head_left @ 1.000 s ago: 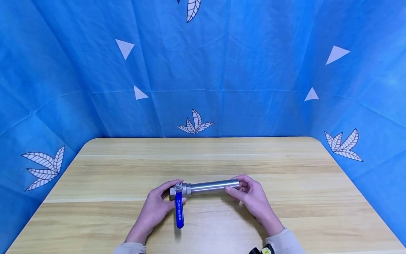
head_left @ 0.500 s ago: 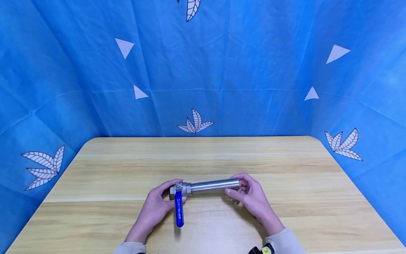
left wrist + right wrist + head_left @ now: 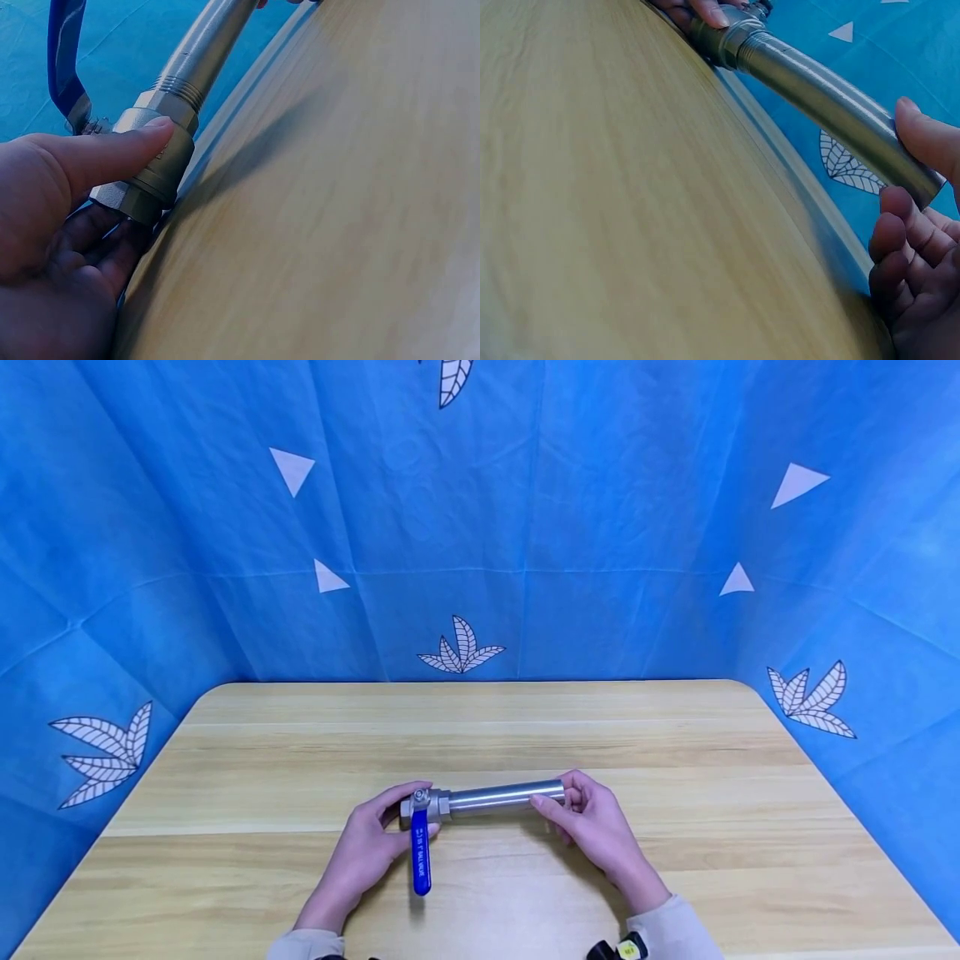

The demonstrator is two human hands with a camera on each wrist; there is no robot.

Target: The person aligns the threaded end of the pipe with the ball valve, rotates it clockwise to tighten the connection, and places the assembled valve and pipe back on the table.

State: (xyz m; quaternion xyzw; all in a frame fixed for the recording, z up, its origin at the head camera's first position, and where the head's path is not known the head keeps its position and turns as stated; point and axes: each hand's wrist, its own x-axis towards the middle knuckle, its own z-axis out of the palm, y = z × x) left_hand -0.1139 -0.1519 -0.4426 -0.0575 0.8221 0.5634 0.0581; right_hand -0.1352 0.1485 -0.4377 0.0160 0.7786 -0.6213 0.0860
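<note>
A steel ball valve (image 3: 433,806) with a long blue lever handle (image 3: 422,853) is joined to a straight metal pipe (image 3: 502,796). My left hand (image 3: 366,845) grips the valve body, its thumb across the near side, as the left wrist view shows. Threads (image 3: 180,90) show where the pipe enters the valve's hex end. At the pipe's far right end, my right hand (image 3: 596,822) holds it between thumb and fingers. Valve and pipe lie nearly level, the right end slightly farther back, and the lever points toward me.
Beneath the hands lies a light wood-grain table (image 3: 480,727) with rounded back corners. Blue cloth (image 3: 480,527) printed with white leaves and triangles hangs behind it and at both sides. A dark shadow (image 3: 277,135) of the pipe falls on the tabletop.
My right fingers have shifted slightly around the pipe's end. The lever's tip has swung a touch to the left; my left hand keeps its hold on the valve.
</note>
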